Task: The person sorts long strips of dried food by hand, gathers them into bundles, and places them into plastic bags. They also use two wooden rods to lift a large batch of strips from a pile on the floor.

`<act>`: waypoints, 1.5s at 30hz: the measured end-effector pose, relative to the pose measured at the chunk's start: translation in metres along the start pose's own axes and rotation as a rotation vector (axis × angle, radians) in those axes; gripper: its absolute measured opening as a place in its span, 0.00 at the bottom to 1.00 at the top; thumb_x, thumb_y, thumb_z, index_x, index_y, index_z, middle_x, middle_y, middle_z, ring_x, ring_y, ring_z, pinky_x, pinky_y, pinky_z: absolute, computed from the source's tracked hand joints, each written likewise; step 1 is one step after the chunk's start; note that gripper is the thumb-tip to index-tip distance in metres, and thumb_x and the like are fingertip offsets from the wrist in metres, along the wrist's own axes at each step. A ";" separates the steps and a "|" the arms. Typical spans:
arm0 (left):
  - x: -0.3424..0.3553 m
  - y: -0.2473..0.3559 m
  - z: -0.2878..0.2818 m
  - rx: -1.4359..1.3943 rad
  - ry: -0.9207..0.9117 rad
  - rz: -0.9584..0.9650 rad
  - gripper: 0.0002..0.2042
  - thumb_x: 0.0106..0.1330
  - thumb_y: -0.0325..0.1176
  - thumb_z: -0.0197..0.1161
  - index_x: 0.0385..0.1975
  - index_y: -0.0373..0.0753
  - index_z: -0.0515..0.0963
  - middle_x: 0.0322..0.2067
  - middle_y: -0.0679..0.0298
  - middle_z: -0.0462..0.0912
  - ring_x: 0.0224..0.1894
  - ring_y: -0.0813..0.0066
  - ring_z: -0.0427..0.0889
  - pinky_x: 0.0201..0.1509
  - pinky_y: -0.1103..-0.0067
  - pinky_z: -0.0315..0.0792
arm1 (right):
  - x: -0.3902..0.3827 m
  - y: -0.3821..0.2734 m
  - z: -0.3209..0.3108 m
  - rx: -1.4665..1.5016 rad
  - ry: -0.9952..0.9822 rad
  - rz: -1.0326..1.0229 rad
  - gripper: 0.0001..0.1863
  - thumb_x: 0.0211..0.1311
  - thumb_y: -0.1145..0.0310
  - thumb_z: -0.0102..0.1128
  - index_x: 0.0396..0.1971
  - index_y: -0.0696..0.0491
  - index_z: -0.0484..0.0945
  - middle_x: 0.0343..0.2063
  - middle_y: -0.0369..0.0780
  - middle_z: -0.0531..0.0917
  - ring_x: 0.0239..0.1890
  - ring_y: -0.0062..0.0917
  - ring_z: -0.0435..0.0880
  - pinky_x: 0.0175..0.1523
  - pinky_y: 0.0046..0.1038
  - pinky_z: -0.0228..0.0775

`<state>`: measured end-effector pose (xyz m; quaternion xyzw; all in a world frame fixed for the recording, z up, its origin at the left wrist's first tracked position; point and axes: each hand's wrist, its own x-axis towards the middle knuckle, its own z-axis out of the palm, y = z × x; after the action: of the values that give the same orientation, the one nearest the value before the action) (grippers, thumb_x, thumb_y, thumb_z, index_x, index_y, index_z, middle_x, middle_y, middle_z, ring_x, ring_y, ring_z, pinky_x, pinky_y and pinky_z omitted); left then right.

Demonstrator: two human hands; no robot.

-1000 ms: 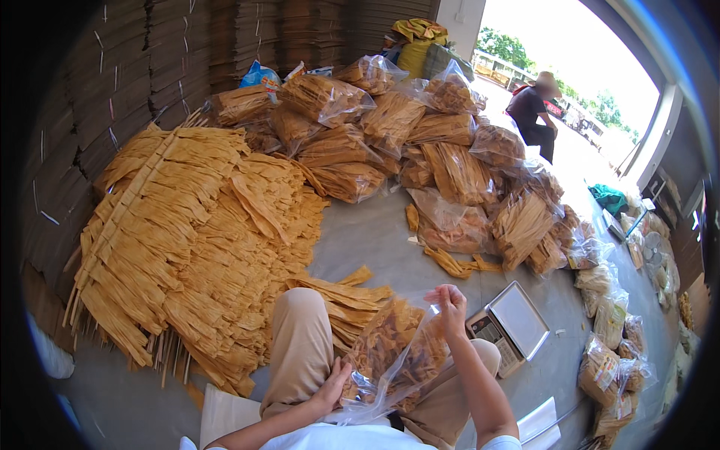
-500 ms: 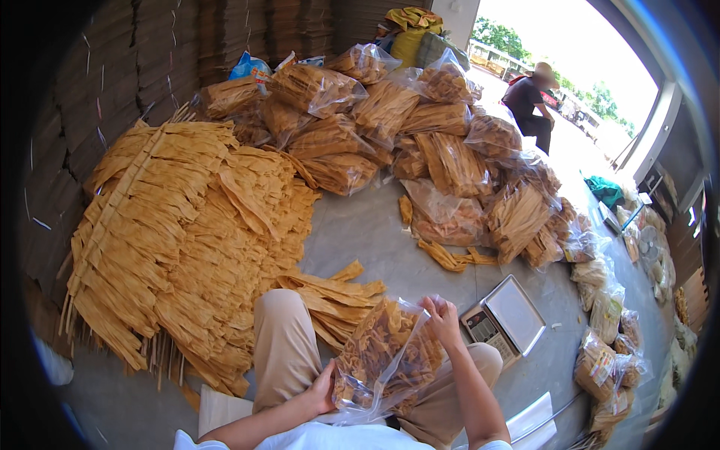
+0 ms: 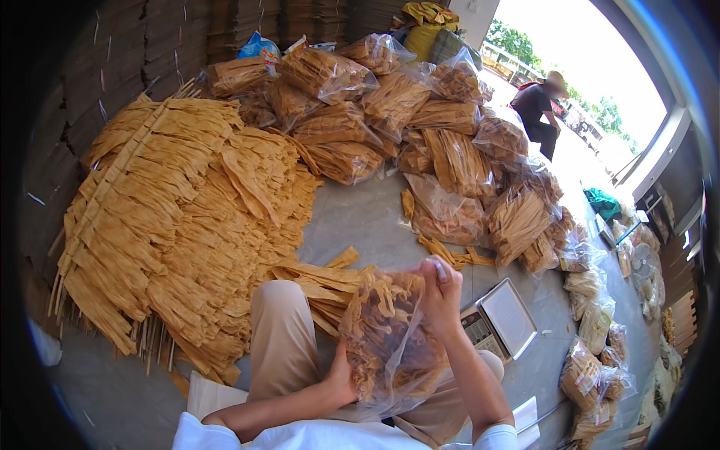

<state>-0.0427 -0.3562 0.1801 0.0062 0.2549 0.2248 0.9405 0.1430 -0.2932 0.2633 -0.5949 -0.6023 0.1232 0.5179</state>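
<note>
A clear plastic bag (image 3: 390, 341) full of crinkled brown dried strips is held up over my lap. My right hand (image 3: 441, 296) is closed on the upper right edge of the bag's film, its fingers pinched and slightly blurred. Against the bag's lower left side, my left hand (image 3: 343, 373) grips and supports it; some of its fingers are hidden behind the bag. Just beyond the bag lie loose yellow dried strips (image 3: 319, 281). To the right of my right hand stands a weighing scale (image 3: 508, 316) with a square metal pan.
A large heap of yellow strips (image 3: 195, 225) on thin sticks fills the left floor. Filled clear bags (image 3: 330, 124) are piled at the back and curve down the right. Stacked brown sheets (image 3: 127, 60) line the back left. A person (image 3: 536, 112) sits by the bright doorway.
The bag has been lifted slightly and stands more upright. My right hand has risen with its edge, and the left hand still supports the side. The view has shifted a little.
</note>
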 end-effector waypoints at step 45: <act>-0.119 0.071 -0.362 0.885 1.130 0.169 0.36 0.62 0.39 0.55 0.66 0.46 0.41 0.38 0.62 0.76 0.42 0.72 0.75 0.44 0.69 0.70 | -0.030 0.169 -0.027 -0.524 -0.568 0.227 0.24 0.55 0.74 0.59 0.53 0.54 0.68 0.59 0.55 0.63 0.59 0.48 0.64 0.62 0.37 0.58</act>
<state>-0.3383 -0.3801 -0.0695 0.2888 0.7680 0.1413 0.5539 0.2558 -0.2868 0.1315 -0.7116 -0.6631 0.1814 0.1446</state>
